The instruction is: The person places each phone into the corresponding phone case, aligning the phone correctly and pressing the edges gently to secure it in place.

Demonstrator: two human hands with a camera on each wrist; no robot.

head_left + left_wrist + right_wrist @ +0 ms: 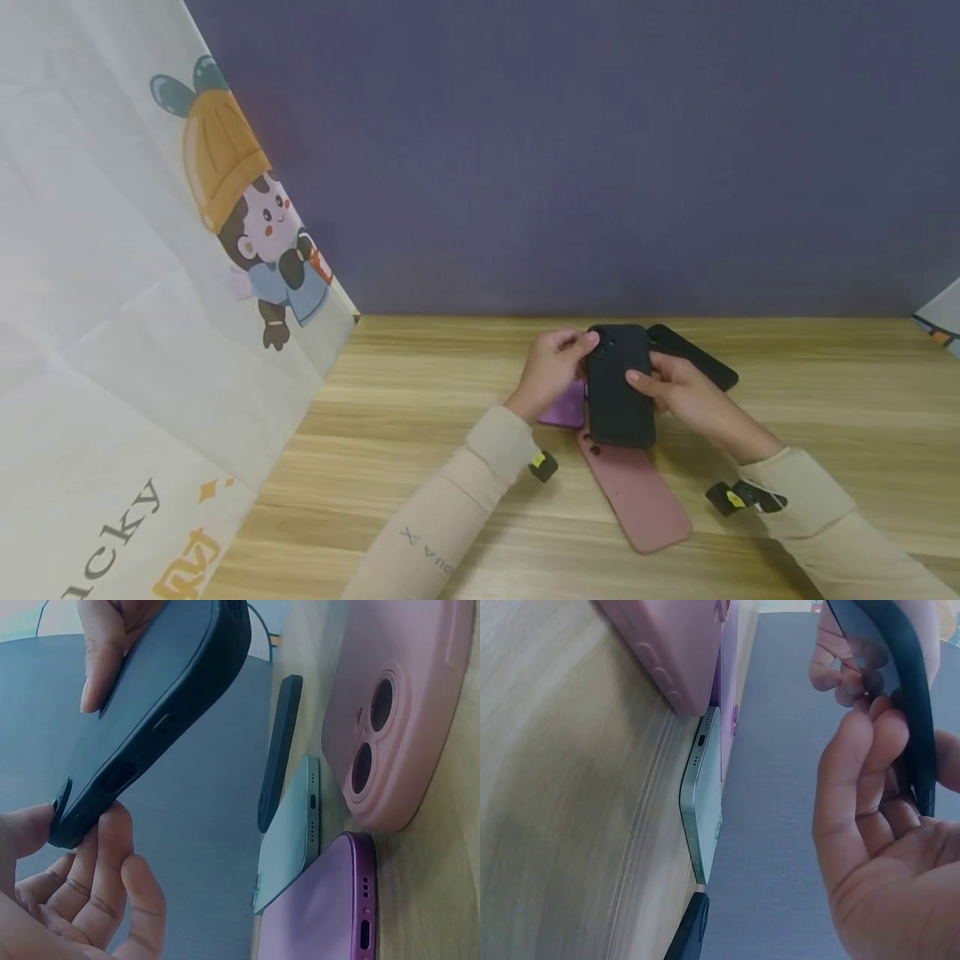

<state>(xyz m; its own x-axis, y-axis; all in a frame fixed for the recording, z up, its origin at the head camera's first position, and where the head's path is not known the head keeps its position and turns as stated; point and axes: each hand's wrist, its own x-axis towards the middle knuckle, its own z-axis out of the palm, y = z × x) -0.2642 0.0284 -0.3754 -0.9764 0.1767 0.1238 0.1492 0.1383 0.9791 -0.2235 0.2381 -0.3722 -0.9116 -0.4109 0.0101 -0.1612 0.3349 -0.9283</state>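
Observation:
A phone in a black case (621,408) is held up over the table, its back with the camera corner facing the head camera. My left hand (551,367) pinches the case at its upper left corner, the thumb lying by the camera. At the other long edge, my right hand (686,396) grips it, thumb on the back and fingers behind. A glossy dark face of the phone shows in the right wrist view, partly covered by fingers. Below it on the table lies a pink phone case (637,500); whether it contains a phone I cannot tell.
A purple phone (564,407) lies by the left hand. Behind the right hand is another black phone case (697,358). The left wrist view shows a pale green phone (292,825) between them. A dark blue panel (570,167) borders the wooden table's back.

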